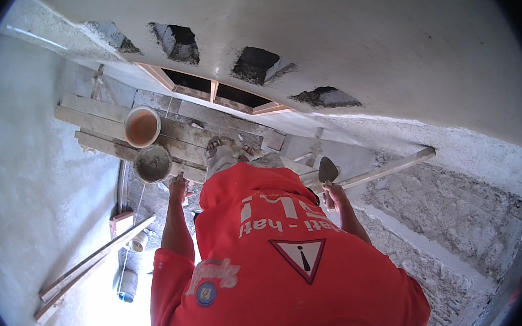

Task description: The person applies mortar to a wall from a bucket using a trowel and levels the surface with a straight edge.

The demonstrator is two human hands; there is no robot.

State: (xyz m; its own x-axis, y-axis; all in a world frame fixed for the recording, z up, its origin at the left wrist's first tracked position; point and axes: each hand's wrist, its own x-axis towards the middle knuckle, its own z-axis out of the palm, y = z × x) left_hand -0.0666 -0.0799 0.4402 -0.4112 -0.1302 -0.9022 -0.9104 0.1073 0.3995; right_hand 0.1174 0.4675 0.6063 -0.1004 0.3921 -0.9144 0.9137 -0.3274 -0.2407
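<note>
My right hand [332, 196] is closed round the handle of a pointed trowel [328, 169], its dark blade pointing away from me. My left hand [178, 187] hangs beside the plank platform, its fingers loosely apart with nothing visible in them. Close to it on the planks stands a bucket of grey mortar [153, 164]. Just beyond that is a pale bucket [142, 127] with orange-brown liquid inside. Ahead of me rises a smooth plastered wall [356, 43] with several rough holes, one of them a dark broken opening [257, 64].
I stand on wooden planks [93, 120] raised above a rubble-strewn floor. A wooden window frame [213, 91] is set in the wall. A long timber [392, 167] slopes off to the right. At lower left, boards [96, 267] lean near a grey bucket [127, 286].
</note>
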